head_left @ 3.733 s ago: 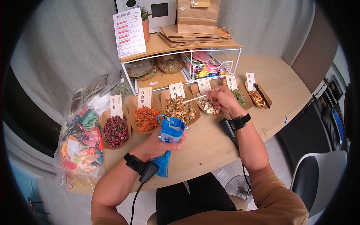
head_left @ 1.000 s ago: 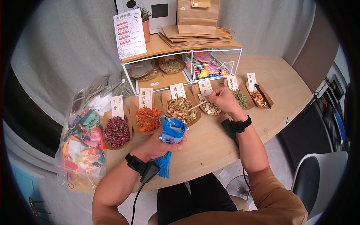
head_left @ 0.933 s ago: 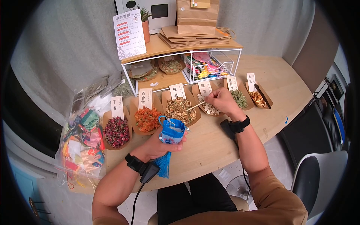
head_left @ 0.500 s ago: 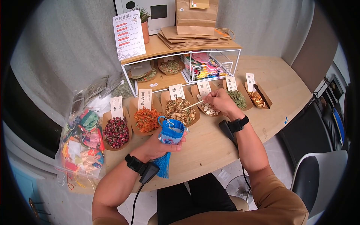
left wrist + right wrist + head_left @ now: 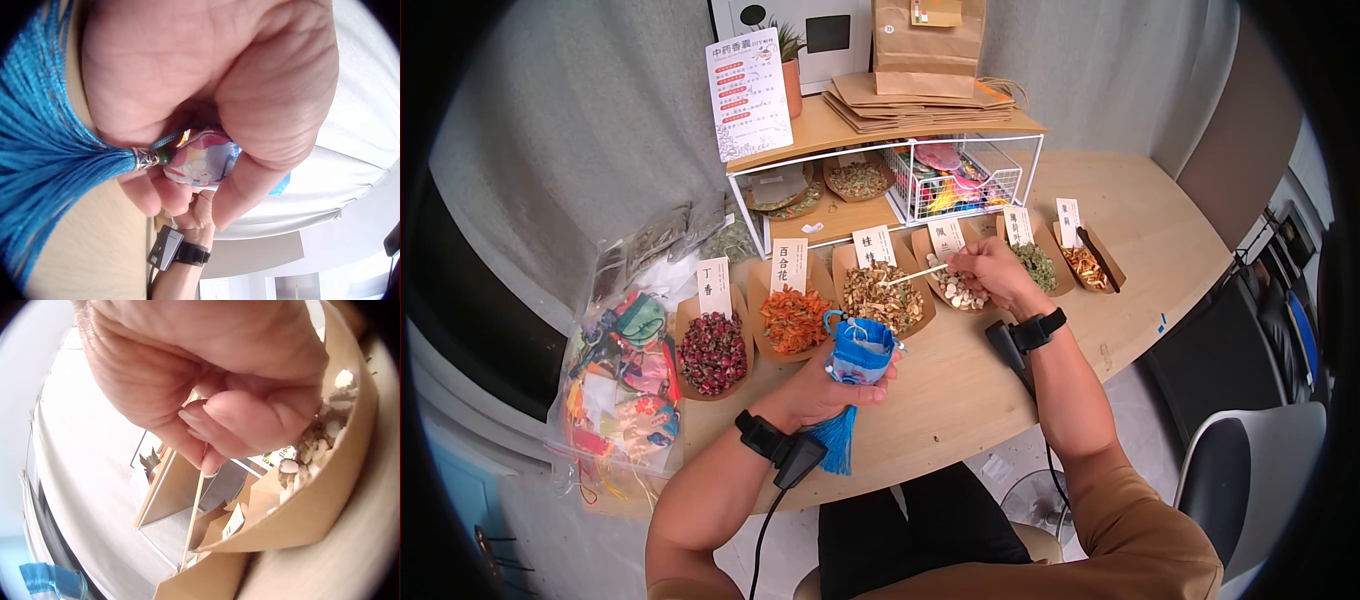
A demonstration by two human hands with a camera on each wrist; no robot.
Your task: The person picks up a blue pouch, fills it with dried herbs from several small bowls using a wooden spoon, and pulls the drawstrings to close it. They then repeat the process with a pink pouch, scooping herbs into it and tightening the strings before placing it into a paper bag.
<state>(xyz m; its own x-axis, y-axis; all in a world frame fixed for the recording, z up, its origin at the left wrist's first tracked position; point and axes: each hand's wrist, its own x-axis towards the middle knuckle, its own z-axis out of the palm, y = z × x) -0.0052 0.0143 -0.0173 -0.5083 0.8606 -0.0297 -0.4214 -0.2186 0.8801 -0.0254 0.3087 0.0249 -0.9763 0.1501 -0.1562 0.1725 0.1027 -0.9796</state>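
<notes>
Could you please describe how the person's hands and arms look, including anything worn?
The left hand and right hand are bare. Each wrist has a black strap holding a dark, boxy camera with a black cable. The brown sleeves are short.

Wooden table (image 5: 945,395), curved front edge.
On it: row of six brown paper trays (image 5: 928,313), white-framed shelf unit (image 5: 805,136) behind, clear plastic bag (image 5: 622,390) of colourful pouches at left.

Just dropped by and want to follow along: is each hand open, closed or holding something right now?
Left hand: closed around a blue tasseled drawstring pouch.
Right hand: closed, pinching a thin pale stick.
</notes>
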